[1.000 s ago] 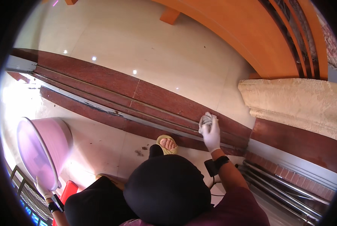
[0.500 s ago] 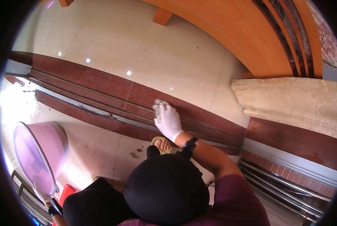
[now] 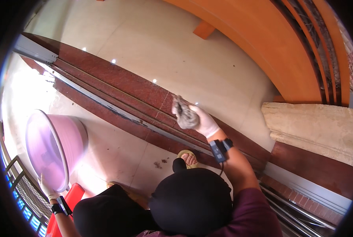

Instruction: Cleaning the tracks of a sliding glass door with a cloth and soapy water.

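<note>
My right hand (image 3: 203,120), in a white glove, holds a wadded, dirty grey rag (image 3: 187,118) above the dark red stone door sill (image 3: 117,81). The palm side is turned partly up, and the rag shows dark stains. At the lower left, my left hand (image 3: 48,188), also gloved, grips the lower edge of a large purple plastic basin (image 3: 75,136). The basin is tipped on its side with its mouth toward the left. Its fingers lie against the rim and partly blend into the bright plastic.
Metal sliding-door tracks (image 3: 105,103) run along the sill. Crumbs of dirt (image 3: 159,163) lie on the floor tiles by my sandalled foot (image 3: 189,158). Orange wooden furniture (image 3: 255,43) and a beige cloth (image 3: 314,126) are at the right. A red plastic object (image 3: 71,197) stands beside the basin.
My right hand has lifted off the sill and turned over, so the rag shows. My view has shifted leftward and tilted. The left hand stays at the basin.
</note>
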The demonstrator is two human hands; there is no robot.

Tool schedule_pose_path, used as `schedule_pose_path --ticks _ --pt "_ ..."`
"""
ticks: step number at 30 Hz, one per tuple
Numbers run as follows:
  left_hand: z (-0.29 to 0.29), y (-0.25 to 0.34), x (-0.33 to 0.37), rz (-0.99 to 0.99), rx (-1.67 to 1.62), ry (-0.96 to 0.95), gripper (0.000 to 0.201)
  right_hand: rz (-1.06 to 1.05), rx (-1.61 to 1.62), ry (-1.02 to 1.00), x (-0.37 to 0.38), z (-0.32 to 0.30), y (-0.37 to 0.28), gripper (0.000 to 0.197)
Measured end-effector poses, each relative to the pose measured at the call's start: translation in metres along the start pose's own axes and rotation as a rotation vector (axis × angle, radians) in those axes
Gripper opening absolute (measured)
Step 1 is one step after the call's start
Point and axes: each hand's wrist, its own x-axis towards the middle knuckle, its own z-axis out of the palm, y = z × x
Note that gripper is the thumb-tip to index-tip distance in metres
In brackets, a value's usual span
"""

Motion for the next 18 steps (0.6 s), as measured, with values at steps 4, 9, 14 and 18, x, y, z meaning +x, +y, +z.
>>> schedule_pose_path --ticks 4,9,14,18 --pt "0.005 0.004 -0.004 0.012 -0.012 -0.061 0.029 -0.018 0.091 0.179 -0.079 -0.023 -0.016 0.042" --pt "-0.018 0.011 0.002 -0.032 0.039 -0.078 0.035 -0.157 0.03 0.711 -0.194 -0.07 0.002 0.033" --pt "0.002 0.013 -0.003 -0.068 0.124 -0.079 0.035 0.155 -0.957 1.428 -0.266 -0.114 0.036 0.027" --pt "0.02 0.025 -0.013 -0.126 0.174 -0.038 0.033 0.147 -1.502 1.588 -0.233 -0.102 0.066 0.02"
